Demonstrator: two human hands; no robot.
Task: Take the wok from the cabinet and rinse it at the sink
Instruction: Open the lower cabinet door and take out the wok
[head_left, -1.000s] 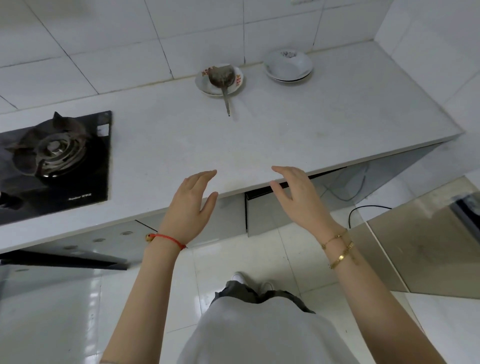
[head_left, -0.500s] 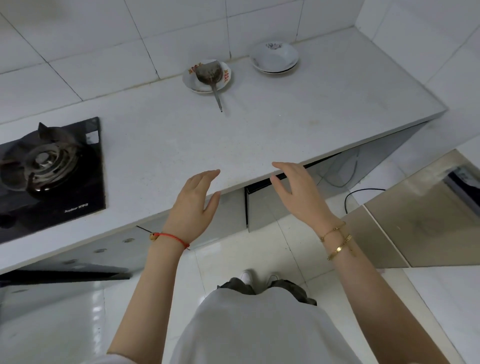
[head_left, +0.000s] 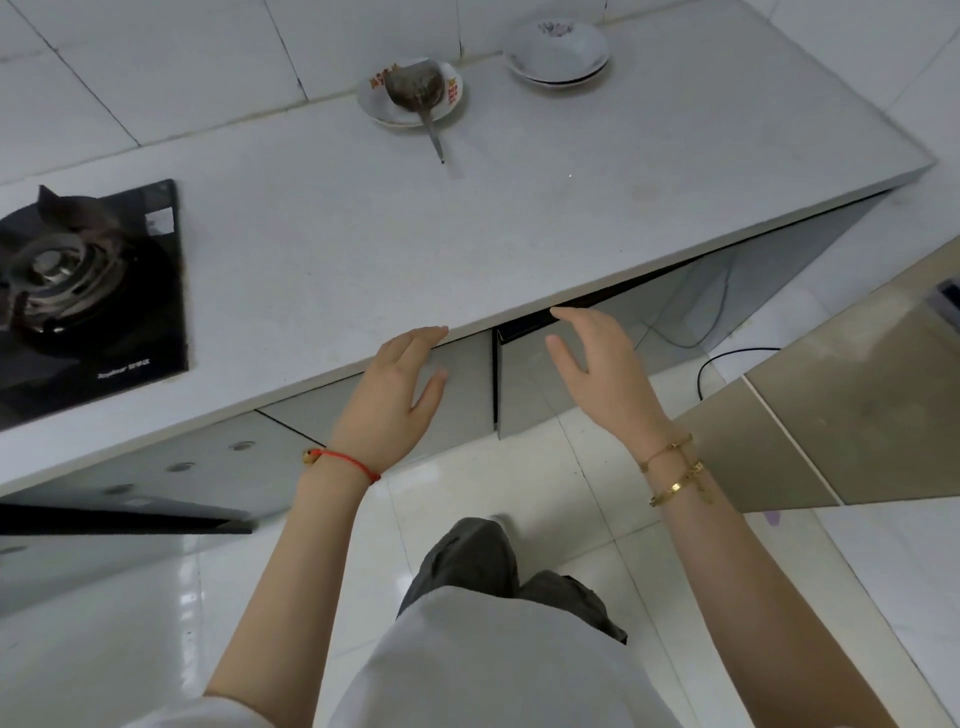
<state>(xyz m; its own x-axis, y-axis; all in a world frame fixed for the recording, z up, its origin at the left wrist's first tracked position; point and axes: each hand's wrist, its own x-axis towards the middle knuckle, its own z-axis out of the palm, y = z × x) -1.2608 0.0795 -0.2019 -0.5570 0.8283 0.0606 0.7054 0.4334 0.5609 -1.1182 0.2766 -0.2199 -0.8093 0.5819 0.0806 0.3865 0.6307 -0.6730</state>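
No wok and no sink show in the head view. Grey cabinet doors (head_left: 524, 395) run under the white countertop (head_left: 415, 234); the one at centre right stands slightly ajar, with a dark gap along its top and left edge. My left hand (head_left: 395, 400) is open, fingers apart, its fingertips at the countertop's front edge over the left door. My right hand (head_left: 597, 364) is open too, held in front of the ajar door just below the counter edge. Neither hand holds anything.
A black gas hob (head_left: 78, 291) is set into the counter at left. A plate with a ladle (head_left: 413, 91) and stacked white bowls (head_left: 556, 52) sit at the back by the tiled wall. A cable (head_left: 727, 358) lies on the floor at right.
The view has shifted closer over the counter edge. Both hands have moved forward and down a little, now level with the counter's front edge and the cabinet doors.
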